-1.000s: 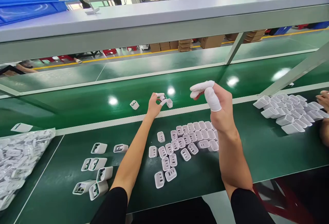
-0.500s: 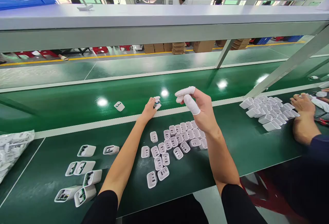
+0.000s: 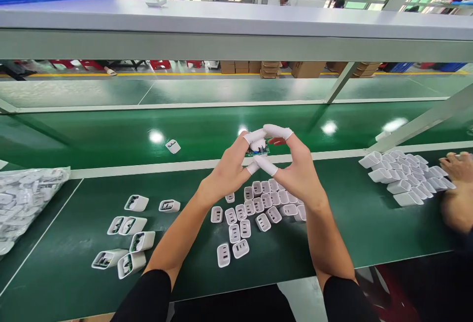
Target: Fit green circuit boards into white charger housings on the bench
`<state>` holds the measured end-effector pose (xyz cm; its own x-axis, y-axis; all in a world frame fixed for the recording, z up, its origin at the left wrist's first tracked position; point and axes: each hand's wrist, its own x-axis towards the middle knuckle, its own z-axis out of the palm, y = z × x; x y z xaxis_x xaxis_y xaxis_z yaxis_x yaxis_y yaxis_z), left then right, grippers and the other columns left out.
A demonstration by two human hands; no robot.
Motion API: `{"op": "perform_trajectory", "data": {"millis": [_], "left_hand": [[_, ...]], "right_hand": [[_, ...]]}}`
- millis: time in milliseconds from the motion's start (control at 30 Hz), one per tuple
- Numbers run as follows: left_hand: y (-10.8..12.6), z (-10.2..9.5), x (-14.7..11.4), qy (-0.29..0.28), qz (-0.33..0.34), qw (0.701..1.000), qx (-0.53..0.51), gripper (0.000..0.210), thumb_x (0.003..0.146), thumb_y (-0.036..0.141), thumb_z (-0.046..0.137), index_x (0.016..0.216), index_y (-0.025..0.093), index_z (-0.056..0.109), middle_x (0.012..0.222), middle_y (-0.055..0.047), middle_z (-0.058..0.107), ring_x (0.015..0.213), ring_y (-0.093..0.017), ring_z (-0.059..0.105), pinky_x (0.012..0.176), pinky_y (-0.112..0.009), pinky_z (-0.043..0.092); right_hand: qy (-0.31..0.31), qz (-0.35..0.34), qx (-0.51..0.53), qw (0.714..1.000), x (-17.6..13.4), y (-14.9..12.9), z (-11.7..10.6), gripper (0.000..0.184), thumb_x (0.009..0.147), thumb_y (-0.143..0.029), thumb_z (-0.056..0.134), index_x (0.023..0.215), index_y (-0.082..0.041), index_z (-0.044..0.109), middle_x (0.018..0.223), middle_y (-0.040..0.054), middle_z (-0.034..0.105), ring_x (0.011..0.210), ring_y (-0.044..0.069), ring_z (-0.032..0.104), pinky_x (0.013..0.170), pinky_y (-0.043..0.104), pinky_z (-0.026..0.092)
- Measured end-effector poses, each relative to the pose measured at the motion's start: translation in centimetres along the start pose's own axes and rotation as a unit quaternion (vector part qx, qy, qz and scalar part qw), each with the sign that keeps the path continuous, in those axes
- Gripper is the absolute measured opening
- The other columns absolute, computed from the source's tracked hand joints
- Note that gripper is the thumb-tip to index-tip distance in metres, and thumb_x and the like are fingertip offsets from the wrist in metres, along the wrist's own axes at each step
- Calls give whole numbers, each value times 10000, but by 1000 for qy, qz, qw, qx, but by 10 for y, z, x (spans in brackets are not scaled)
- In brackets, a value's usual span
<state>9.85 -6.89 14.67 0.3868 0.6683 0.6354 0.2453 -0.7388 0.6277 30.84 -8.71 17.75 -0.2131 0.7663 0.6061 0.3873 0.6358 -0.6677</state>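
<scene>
A small green circuit board (image 3: 263, 151) is held up between my two hands over the far edge of the bench. My left hand (image 3: 229, 163) pinches it from the left. My right hand (image 3: 297, 168) meets it from the right, fingertips closed round the board. White finger cots cover the thumbs and fingertips of both hands and hide part of the board. Below my hands stand several white charger housings (image 3: 234, 233) with slotted faces up. To the left lie several open white housings (image 3: 137, 261) with boards showing inside.
One white piece (image 3: 172, 146) rests alone on the green strip beyond the bench. A clear bag of white parts (image 3: 29, 198) lies at left. At right, another person's hand (image 3: 458, 166) is beside grouped white housings (image 3: 404, 196). A shelf (image 3: 236, 18) spans above.
My left hand has moved right and closer with the circuit board. My right hand, earlier held apart with nothing visible in it, has come to the board. The view has shifted slightly.
</scene>
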Motion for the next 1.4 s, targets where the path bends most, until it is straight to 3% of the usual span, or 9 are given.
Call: {"op": "perform_trajectory", "data": {"millis": [233,333,500,633,867,1000,1167,1267,1400], "left_hand": [[-5,4,-7,49,7,999,15,771,1092,351,764,1740,304,350,1461,-128,667,1273,-268,716,1136,-447,602],[-7,6,-8,75,9,997,22,716,1075,421,804,1668,299,420,1449,-132,673,1228,-260,744,1082,-438,624],[1,4,1,66,52,996,-19,484,1059,368,828,1487,295,614,1233,-69,723,1047,-219,733,944,-402,636],[8,6,5,37,31,993,-104,386,1048,361,840,1399,294,696,1152,-40,727,936,-175,705,890,-360,624],[-2,4,3,-65,-63,928,-362,454,982,521,894,1334,297,715,1162,-70,805,944,-200,782,857,-359,662],[-3,1,2,-106,-69,913,-388,495,944,469,944,1354,293,729,1169,-81,825,946,-205,810,887,-366,685],[4,1,1,-20,-40,951,-307,724,751,300,1098,1392,295,761,1254,-86,842,1092,-225,826,1028,-383,688],[10,-1,2,45,7,973,-226,578,755,284,1094,1264,253,822,1218,-94,851,1115,-241,823,1013,-392,683],[14,-4,3,108,77,984,-116,532,834,274,1036,1318,269,814,1166,-72,843,1042,-230,797,918,-405,667]], "right_hand": [[104,-9,24,994,-4,4,8,582,900,-366,950,1439,-327,735,1249,46,835,991,242,766,988,503,664],[165,-35,32,985,-3,7,11,493,878,-383,979,1326,-317,785,1110,28,827,920,232,735,915,480,653],[191,-37,21,981,-2,7,12,250,909,-428,948,1093,-307,829,883,-1,753,793,218,671,780,444,617],[212,-4,65,975,-2,6,11,265,884,-452,961,1044,-300,816,861,-10,729,738,189,634,713,396,602],[10,-24,200,979,2,17,-8,525,818,-484,1003,1300,-360,834,997,16,700,911,230,676,861,454,660],[-10,-52,195,979,4,17,-8,450,813,-538,1003,1191,-359,837,1172,68,756,1121,304,734,932,522,687],[129,-121,191,966,4,9,-8,460,824,-653,955,1127,-344,799,1020,71,785,1051,335,797,864,549,717],[129,-137,171,967,1,4,-14,486,796,-653,978,1134,-345,811,1029,82,812,1061,365,817,897,609,729],[108,-136,177,969,-7,1,-15,560,758,-506,1054,1250,-358,833,1091,86,854,1078,382,838,924,649,740]]}}
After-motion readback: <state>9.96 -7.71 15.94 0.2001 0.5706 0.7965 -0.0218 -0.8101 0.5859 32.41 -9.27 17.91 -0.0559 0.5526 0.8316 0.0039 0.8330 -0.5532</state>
